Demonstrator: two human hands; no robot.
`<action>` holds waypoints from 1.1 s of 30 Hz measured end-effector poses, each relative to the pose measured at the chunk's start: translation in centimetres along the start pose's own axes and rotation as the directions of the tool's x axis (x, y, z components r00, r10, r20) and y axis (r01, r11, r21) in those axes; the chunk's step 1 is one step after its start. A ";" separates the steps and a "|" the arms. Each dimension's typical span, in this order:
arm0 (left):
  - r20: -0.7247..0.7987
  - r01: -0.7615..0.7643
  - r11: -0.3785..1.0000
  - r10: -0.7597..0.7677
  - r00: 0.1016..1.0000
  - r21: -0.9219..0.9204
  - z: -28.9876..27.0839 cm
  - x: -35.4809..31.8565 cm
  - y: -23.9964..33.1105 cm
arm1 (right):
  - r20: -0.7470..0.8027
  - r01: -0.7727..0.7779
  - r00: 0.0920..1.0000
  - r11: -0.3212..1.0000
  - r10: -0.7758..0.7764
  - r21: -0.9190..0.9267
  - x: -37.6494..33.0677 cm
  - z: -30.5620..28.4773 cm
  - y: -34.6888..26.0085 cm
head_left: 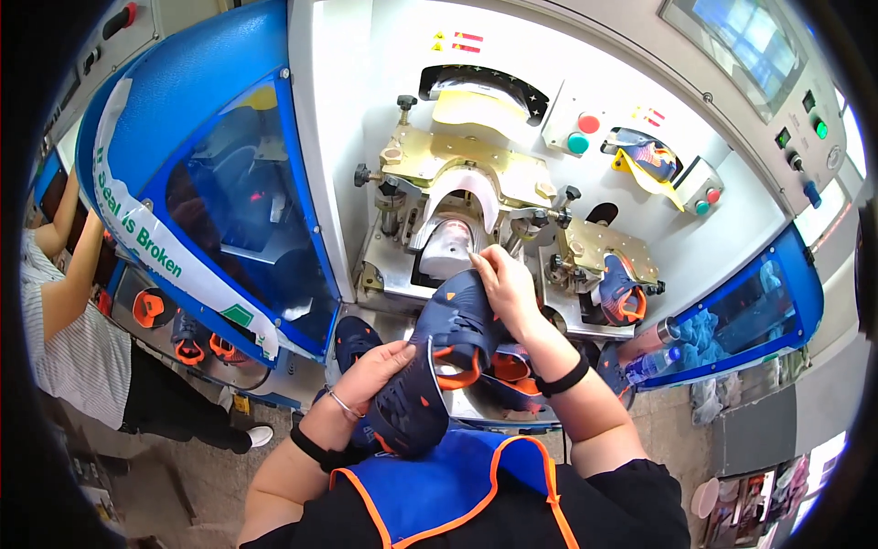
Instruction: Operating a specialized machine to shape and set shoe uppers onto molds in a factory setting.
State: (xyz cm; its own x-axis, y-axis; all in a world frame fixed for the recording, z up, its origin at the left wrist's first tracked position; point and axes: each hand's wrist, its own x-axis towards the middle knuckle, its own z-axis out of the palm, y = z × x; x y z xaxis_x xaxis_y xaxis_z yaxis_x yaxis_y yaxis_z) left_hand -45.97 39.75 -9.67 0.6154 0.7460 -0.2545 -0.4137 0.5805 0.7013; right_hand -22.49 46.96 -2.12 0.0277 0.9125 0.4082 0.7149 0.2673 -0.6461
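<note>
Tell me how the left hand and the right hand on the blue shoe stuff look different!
The left hand is lower in the picture; the right hand is higher. The left wrist has a bracelet and a black band; the right has just a black band. Both are bare and hold dark blue footwear.

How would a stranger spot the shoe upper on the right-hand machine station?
Find the big white machine beside the blue windowed door. Its right-hand metal station, beyond the right hand, carries an orange-lined navy shoe upper. Unlike neighbouring uppers lower down, this one sits up on the metalwork.
</note>
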 end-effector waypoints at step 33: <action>0.070 -0.069 0.957 0.092 0.993 -0.282 -3.9 12.7 1.7 | 0.055 0.236 0.972 0.952 -0.230 -0.192 -0.7 3.9 0.0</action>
State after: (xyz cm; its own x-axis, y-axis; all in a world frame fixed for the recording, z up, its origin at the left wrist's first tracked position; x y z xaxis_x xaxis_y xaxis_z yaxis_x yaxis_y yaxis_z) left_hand -41.48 51.50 -14.35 0.6200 0.7716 -0.1422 -0.6274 0.5964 0.5006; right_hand -25.26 47.51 -4.88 -0.1758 0.8421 0.5099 0.8219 0.4106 -0.3948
